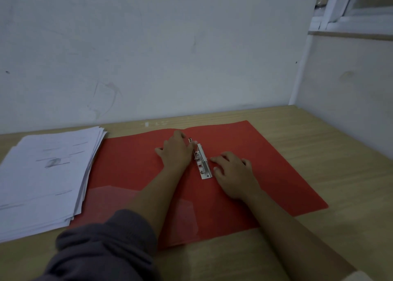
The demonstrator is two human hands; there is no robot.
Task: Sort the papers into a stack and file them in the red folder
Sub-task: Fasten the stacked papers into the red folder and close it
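Note:
The red folder [265, 163] lies open and flat on the wooden table, with a metal clip mechanism [203, 162] along its spine. My left hand [175, 152] rests on the left flap just beside the clip, its fingertips touching the clip's far end. My right hand [232, 170] lies on the right flap with fingers slightly bent, its fingertips next to the clip's near end. A loose, uneven stack of white papers [44, 178] sits to the left, overlapping the folder's left edge.
The wooden table [319, 234] meets a white wall at the back and another on the right. A window frame [350, 8] is at the upper right.

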